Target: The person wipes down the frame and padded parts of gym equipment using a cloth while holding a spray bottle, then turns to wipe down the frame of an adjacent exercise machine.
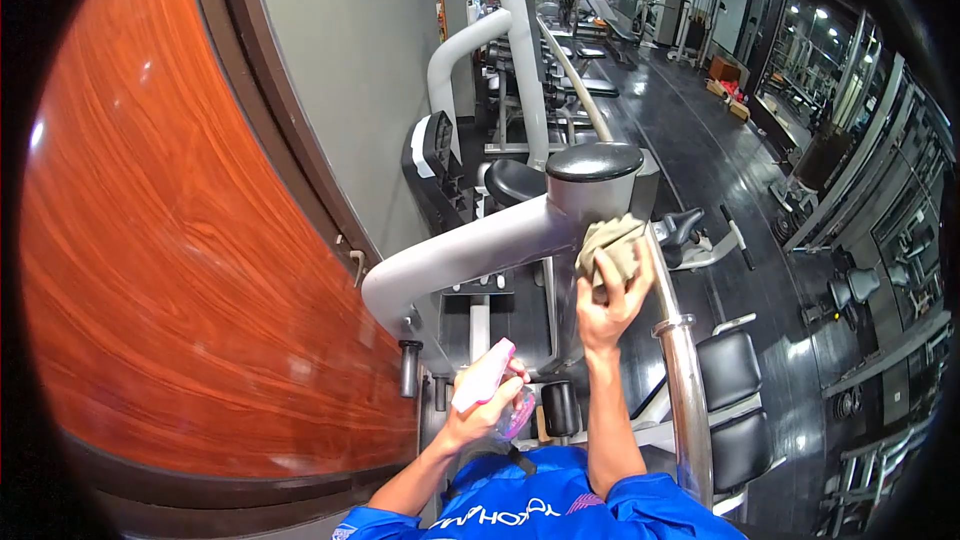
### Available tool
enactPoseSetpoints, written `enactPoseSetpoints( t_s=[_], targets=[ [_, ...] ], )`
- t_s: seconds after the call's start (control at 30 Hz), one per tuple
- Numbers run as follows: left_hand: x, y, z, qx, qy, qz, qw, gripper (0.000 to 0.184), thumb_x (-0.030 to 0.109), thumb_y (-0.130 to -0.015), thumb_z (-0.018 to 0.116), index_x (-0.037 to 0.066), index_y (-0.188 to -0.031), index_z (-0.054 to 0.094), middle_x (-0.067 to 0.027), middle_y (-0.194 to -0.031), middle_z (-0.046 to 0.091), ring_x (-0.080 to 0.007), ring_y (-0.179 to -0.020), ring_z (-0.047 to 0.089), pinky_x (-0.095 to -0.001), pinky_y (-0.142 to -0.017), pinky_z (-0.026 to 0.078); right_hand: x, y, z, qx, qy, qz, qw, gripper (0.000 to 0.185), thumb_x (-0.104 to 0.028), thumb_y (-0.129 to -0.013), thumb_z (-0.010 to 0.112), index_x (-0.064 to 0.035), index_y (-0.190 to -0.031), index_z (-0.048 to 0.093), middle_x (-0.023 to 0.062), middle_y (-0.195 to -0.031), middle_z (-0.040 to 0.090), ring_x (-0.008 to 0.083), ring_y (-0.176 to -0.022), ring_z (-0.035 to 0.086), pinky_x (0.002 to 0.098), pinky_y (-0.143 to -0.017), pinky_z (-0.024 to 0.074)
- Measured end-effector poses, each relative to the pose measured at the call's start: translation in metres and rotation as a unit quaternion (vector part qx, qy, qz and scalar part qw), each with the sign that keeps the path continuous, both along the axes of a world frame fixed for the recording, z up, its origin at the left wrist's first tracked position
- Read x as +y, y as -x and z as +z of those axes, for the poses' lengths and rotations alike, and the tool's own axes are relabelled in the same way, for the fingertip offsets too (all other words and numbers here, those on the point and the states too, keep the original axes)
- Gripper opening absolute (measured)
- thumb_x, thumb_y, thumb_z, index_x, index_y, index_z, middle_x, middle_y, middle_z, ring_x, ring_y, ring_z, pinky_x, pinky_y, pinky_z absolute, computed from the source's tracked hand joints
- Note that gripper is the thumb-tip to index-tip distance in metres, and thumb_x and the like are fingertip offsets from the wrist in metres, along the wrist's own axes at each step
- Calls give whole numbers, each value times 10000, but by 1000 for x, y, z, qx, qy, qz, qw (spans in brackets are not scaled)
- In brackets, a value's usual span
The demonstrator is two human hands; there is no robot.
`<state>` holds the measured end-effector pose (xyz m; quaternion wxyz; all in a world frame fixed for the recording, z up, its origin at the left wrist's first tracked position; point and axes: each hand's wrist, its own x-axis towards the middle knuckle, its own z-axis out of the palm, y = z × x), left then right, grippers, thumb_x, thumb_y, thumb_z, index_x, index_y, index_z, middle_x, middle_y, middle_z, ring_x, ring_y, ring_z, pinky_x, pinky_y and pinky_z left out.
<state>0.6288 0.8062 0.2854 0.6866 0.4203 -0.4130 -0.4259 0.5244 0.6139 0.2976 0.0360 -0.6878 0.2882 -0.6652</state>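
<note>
My right hand (612,312) presses a crumpled beige cloth (612,245) against the upright post of a grey exercise machine (470,248), just below its round black cap (594,162). The fingers are spread over the cloth and bent around it. Lower and to the left, my left hand (478,414) is wrapped around a spray bottle with a white and pink head (486,376). Part of its clear, pinkish body (520,416) shows beside the fingers. The bottle stays in front of my torso, apart from the machine.
A glossy wood-grain panel (200,270) and a grey wall (320,70) stand on the left. A shiny metal rail (688,400) runs along my right side. Black padded seats (728,372) lie beyond it. More gym machines and a dark floor (690,120) stretch ahead.
</note>
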Motion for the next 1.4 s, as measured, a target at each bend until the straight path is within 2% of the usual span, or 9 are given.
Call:
enactPoseSetpoints(
  t_s=[0.17,0.33,0.53,0.7,0.8,0.93,1.07,1.27,1.4],
  targets=[
    [3,11,-23,36,-16,27,999,197,48,-924,585,4,-1106,526,-108,-950,595,-149,-693,596,-286,-642,509,-16,-17,66,66,19,-32,997,536,38,-715,644,-189,-1201,650,268,-1482,324,461,-1368,324,532,-1106,301],
    [7,27,-36,63,-13,33,997,182,94,-942,575,40,-1099,501,-104,-965,565,-159,-706,592,-290,-660,501,-14,-32,34,43,29,-63,997,493,-92,-707,727,-209,-1183,671,219,-1374,457,413,-1220,457,487,-1031,388],
    [16,43,-37,76,-40,57,995,127,27,-917,584,-19,-1034,567,-87,-893,632,-126,-660,613,-274,-628,516,-4,-13,-51,60,-68,1,996,508,72,-631,664,-187,-1062,738,185,-1322,518,371,-1166,513,434,-976,447],
    [25,42,-42,73,-39,91,992,130,26,-921,580,-25,-1040,564,-93,-901,631,-129,-657,615,-273,-628,517,7,-2,-22,-42,-75,102,991,816,59,-759,683,-27,-1467,286,227,-1395,477,404,-1234,510,409,-1051,396],
    [29,40,-45,76,-29,103,991,138,25,-924,581,-29,-1049,559,-96,-913,628,-131,-653,615,-275,-629,517,8,0,37,-45,-42,78,995,747,74,-762,682,-55,-1432,380,233,-1458,406,369,-1319,443,410,-1101,347],
    [29,43,-45,87,-21,103,991,144,19,-928,582,-42,-1055,551,-107,-936,619,-137,-658,613,-273,-632,513,-4,-14,72,42,-4,-68,997,662,37,-757,641,-21,-1385,441,294,-1448,294,461,-1315,348,497,-1102,296],
    [31,45,-48,103,-27,93,990,137,15,-928,578,-43,-1050,551,-103,-926,616,-136,-662,614,-272,-628,513,-14,-38,39,-8,-4,-71,997,718,-96,-790,689,11,-1417,358,296,-1393,351,456,-1267,366,515,-1077,289],
    [36,45,-46,76,-31,111,990,125,18,-928,579,-34,-1039,556,-95,-911,616,-133,-652,614,-268,-624,512,-14,-25,-22,-16,-67,-30,997,668,18,-728,653,-5,-1362,447,255,-1308,425,441,-1213,409,515,-1035,330],
    [36,43,-52,74,-35,112,990,123,21,-928,581,-31,-1037,556,-92,-913,616,-131,-650,613,-270,-621,514,-1,-20,-46,-73,-151,13,986,553,-3,-819,620,5,-1345,450,240,-1266,463,400,-1183,469,454,-1030,357]
  ],
)
